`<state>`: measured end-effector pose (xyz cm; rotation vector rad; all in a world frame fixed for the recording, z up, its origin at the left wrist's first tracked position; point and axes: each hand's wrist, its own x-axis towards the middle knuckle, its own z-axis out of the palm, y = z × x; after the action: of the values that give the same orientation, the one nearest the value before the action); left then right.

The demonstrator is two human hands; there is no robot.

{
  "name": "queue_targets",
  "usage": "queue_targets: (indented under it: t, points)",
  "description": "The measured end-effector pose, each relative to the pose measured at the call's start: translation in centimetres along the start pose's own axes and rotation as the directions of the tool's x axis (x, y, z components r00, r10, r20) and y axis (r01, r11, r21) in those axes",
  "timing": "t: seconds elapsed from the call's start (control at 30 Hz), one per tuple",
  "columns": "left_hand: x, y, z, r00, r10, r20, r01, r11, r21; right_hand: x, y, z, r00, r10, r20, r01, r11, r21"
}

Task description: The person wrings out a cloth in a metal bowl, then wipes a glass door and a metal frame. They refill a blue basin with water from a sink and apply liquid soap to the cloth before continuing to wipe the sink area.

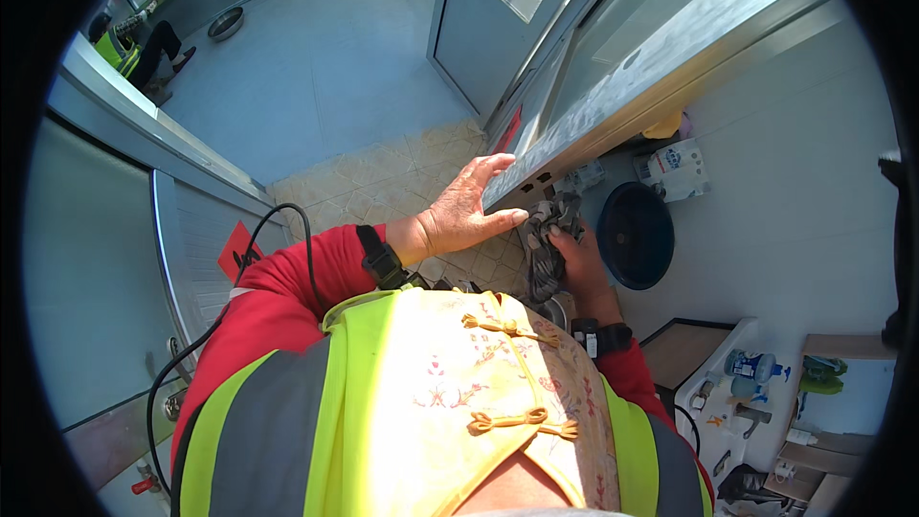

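Note:
A crumpled grey-and-dark patterned cloth point(546, 254) hangs from my right hand point(580, 263), whose fingers are wrapped round it beside the lower end of a glazed frame point(627, 120). My left hand point(461, 213) is raised over the tiled floor with nothing in it. Its fingers are spread, and the fingertips come close to the near end of that frame; whether they touch it I cannot tell. The left thumb points toward the cloth. Dark bands are strapped on both my wrists.
A dark blue basin point(636, 236) stands right of the frame, near a white package point(674, 170). Bottles point(751, 366) sit on a white counter at lower right. Another person point(144, 48) sits outside at far left, near a round metal pan point(226, 25). A door point(498, 19) stands ahead.

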<state>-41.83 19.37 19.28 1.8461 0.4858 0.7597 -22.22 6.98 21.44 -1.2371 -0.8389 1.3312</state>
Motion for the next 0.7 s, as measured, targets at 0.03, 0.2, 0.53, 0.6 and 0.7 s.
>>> queue_targets:
  t: [0.03, 0.2, 0.53, 0.6, 0.7]
  points:
    - [-1.0, -0.1, 0.4, 0.990, -0.047, 0.134, 0.062, 0.992, -0.114, -0.4, -0.1, 0.3, 0.999, 0.039, -0.022, -0.041, 0.997, -0.062]
    - [-2.8, -1.0, 4.2, 0.993, 0.010, 0.119, 0.027, 0.952, -0.304, -0.2, 1.8, 2.1, 0.983, 0.178, 0.052, -0.182, 0.981, 0.071]
    - [-1.2, -6.2, 3.7, 0.754, -0.656, -0.022, 0.509, 0.606, -0.611, -3.1, -5.6, -3.6, 0.878, -0.259, -0.404, 0.074, 0.905, -0.419]
    - [0.6, -7.1, 2.6, 0.892, -0.451, -0.022, 0.264, 0.561, -0.784, -2.7, -8.2, -3.2, 0.773, -0.565, -0.287, 0.254, 0.691, -0.676]
    - [3.4, -9.4, 0.4, 0.825, -0.565, 0.023, 0.366, 0.502, -0.784, -1.0, -11.6, -1.8, 0.566, -0.818, -0.104, 0.428, 0.400, -0.811]
